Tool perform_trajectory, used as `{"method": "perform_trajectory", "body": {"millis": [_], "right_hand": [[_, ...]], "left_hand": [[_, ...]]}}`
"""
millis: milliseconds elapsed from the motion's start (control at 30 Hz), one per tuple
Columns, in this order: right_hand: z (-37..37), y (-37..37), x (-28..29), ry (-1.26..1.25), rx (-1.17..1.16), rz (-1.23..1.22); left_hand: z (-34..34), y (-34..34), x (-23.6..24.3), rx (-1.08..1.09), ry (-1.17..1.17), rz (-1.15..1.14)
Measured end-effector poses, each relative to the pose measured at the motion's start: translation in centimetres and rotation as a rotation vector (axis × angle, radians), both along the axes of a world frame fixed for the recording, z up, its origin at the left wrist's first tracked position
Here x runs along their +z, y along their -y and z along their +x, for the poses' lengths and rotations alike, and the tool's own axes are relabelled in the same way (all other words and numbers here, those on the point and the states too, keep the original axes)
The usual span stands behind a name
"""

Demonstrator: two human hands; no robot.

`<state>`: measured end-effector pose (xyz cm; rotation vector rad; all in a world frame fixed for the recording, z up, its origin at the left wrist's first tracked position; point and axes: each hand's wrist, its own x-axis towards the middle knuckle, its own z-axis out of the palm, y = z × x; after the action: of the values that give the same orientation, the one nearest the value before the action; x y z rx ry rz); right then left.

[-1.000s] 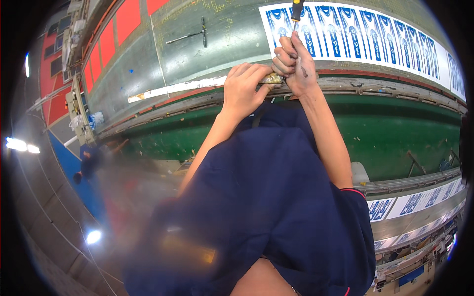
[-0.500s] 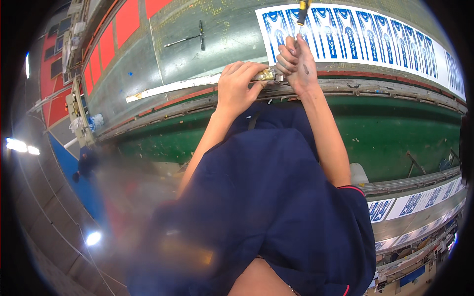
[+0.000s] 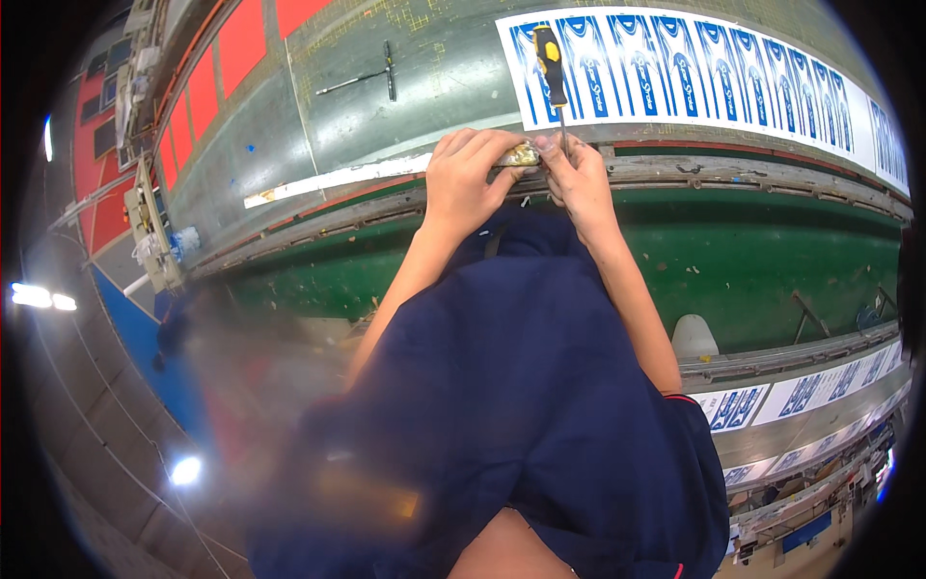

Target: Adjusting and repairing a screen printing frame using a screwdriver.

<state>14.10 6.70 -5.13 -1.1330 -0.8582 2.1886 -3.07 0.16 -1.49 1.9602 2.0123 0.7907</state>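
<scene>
My left hand (image 3: 468, 179) is closed around the end of a long, narrow, whitish bar (image 3: 338, 177), its fingers over the top and thumb beneath. The bar's paint-smeared, yellowish end (image 3: 521, 154) sticks out past the fingers, and its other end stretches left along the table edge. My right hand (image 3: 581, 183) is closed on the shaft of a screwdriver (image 3: 549, 66) with a black and yellow handle pointing away from me. Thumb and forefinger of that hand pinch close to the bar's end; whether they hold a small part there is hidden.
A dark T-shaped tool (image 3: 390, 72) lies on the grey-green tabletop (image 3: 424, 92). Beyond my right hand lies a white sheet with blue prints (image 3: 637, 72). Red panels (image 3: 241, 43) are at the far left. A rail (image 3: 694, 174) runs along the table's near edge, above a green surface (image 3: 752, 261).
My right hand has come down and turned, bringing its fingers to the bar's end. The screwdriver has come lower with it, its handle now fully in view. My left hand has hardly moved.
</scene>
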Motion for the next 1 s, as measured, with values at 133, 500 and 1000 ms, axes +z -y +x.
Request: {"method": "perform_trajectory", "body": {"millis": [133, 500, 1000], "right_hand": [[0.6, 0.3, 0.2, -0.050, 0.018, -0.050], [0.4, -0.7, 1.1, 0.266, 0.114, 0.194], [0.1, -0.9, 1.6, 0.403, 0.153, 0.339]], "left_hand": [[-0.2, 0.0, 0.0, -0.004, 0.014, -0.001], [-0.1, 0.1, -0.2, -0.014, 0.010, -0.010], [0.0, 0.2, -0.4, -0.010, 0.006, -0.007]]}}
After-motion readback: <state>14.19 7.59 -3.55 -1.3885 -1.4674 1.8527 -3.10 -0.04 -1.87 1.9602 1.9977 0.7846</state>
